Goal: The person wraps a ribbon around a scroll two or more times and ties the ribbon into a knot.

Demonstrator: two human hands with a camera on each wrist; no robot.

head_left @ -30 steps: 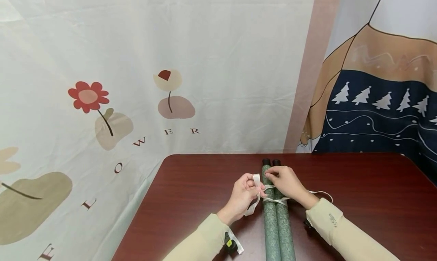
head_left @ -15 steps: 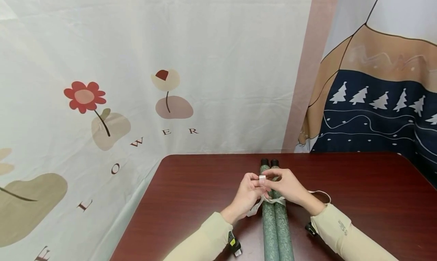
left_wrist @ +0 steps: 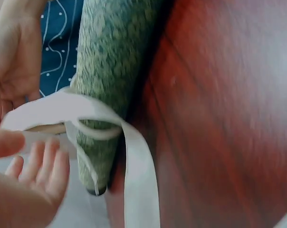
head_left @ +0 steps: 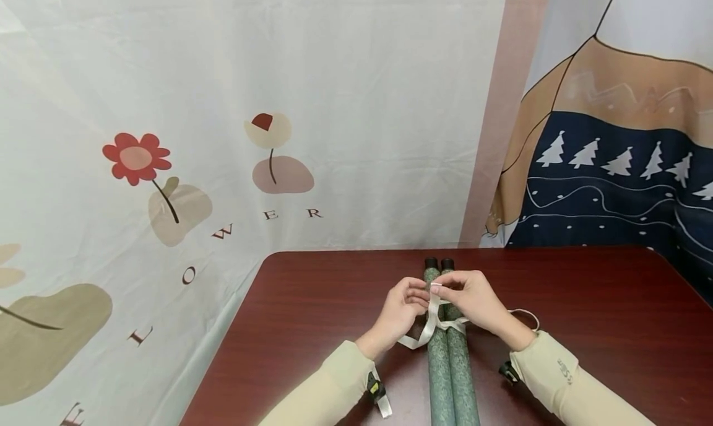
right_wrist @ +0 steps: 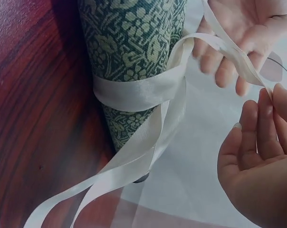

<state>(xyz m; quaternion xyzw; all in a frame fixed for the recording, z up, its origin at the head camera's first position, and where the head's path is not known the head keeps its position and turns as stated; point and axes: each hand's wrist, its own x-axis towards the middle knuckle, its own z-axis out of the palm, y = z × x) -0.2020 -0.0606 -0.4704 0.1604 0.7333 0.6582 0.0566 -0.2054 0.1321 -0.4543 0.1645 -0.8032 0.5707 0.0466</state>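
Two green floral-patterned scrolls [head_left: 441,376] with black end knobs lie side by side, pointing away from me. A cream ribbon [right_wrist: 134,95] wraps around them, its tails trailing at the lower left of the right wrist view. Above the scrolls my right hand [head_left: 480,299] pinches one length of this ribbon between thumb and fingertips. My left hand [head_left: 401,311] is just left of the scrolls, its fingers relaxed and slightly bent beside the ribbon. In the left wrist view, a ribbon strip [left_wrist: 139,171] hangs down past the scroll.
The scrolls rest on a dark red wooden table [head_left: 312,302], near its far edge. Behind it hangs a pale curtain [head_left: 379,104] printed with flowers and letters, and a navy tree-patterned cloth [head_left: 601,191] at the right. A ribbon loop [head_left: 526,314] extends beyond my right wrist.
The left hand held the ribbon a second ago and has let it go. My right hand came to the ribbon and now draws it upward over the scrolls.
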